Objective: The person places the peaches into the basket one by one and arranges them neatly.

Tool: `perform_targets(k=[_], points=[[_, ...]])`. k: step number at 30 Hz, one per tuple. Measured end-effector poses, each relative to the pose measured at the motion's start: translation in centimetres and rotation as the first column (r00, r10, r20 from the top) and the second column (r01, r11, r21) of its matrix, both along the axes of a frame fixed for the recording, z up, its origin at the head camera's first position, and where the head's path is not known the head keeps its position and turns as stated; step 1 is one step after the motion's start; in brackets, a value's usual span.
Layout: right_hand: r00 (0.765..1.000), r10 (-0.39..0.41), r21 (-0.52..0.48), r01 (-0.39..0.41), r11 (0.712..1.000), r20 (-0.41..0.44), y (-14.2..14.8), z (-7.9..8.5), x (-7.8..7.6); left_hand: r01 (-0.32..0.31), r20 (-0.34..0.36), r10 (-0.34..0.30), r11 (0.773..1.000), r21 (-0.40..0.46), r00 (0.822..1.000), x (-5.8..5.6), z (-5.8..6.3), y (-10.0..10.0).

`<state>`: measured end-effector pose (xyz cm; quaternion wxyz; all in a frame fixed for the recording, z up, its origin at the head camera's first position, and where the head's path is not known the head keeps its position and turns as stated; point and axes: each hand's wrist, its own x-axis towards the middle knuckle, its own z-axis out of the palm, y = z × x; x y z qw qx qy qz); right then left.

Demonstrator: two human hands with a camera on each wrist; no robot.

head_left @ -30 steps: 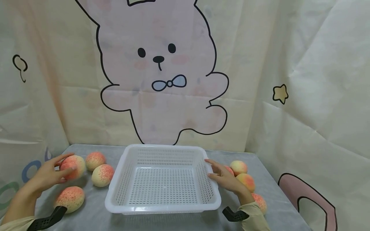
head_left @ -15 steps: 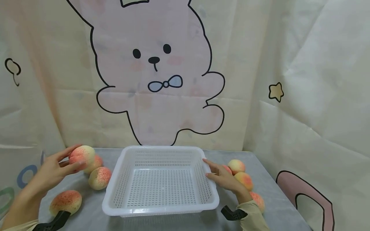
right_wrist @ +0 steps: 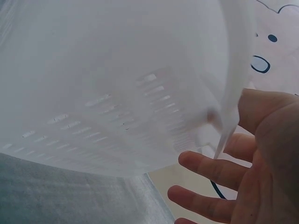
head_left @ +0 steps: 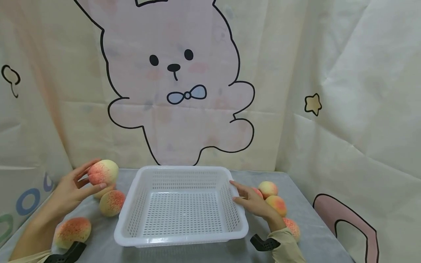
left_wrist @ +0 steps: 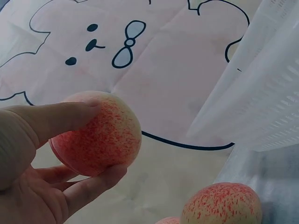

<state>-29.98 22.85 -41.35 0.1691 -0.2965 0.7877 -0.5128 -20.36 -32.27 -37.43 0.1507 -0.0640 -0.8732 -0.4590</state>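
My left hand (head_left: 70,190) grips a peach (head_left: 103,172), red on one side and pale yellow on the other, above the left part of the table. In the left wrist view, thumb and fingers wrap the same peach (left_wrist: 105,140) from opposite sides. A white plastic basket (head_left: 182,241) with slotted walls stands in the middle, nothing in it. My right hand (head_left: 254,202) holds the basket's right rim. The right wrist view shows the thumb behind the translucent rim (right_wrist: 236,70) and other fingers (right_wrist: 210,168) outside the wall.
Left of the basket lie a speckled peach (head_left: 112,203), another partly hidden behind it, and a nearer peach (head_left: 73,232) by my left wrist. Several peaches (head_left: 276,205) lie right of the basket, beside my right hand. A printed cloth (head_left: 210,128) hangs behind the grey table (head_left: 315,233).
My left hand has lifted the peach and carried it right and up, over the peaches behind. The right hand stays on the basket rim. The head view has turned slightly.
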Motion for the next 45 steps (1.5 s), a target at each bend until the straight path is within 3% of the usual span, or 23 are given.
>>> perform_targets(k=[6,11,19,29,36,45], points=[[1.000,-0.003,0.005,0.003,1.000,-0.012,-0.2,0.3,0.1,-0.020,-0.049,0.018,0.999,-0.043,0.999,-0.1,0.5,0.6],[1.000,0.004,0.007,-0.004,1.000,-0.003,-0.5,0.2,-0.2,0.046,-0.069,-0.048,0.999,-0.024,0.996,0.1,0.7,1.3],[1.000,0.011,0.000,-0.011,1.000,0.017,-0.3,0.0,-0.3,0.052,0.013,-0.051,0.996,-0.068,0.999,-0.5,0.4,2.6],[1.000,0.016,-0.001,-0.016,1.000,0.016,0.1,0.0,-0.1,0.125,0.054,-0.121,0.989,-0.081,0.991,-2.0,1.0,4.1],[0.999,0.037,-0.024,-0.036,0.999,0.017,0.2,-0.1,-0.1,0.196,0.056,-0.193,0.978,-0.073,0.980,-3.2,0.7,5.1],[0.999,0.020,-0.019,-0.020,1.000,0.028,0.2,-0.3,0.1,0.207,0.124,-0.189,0.966,-0.154,0.974,-4.5,1.3,6.4]])
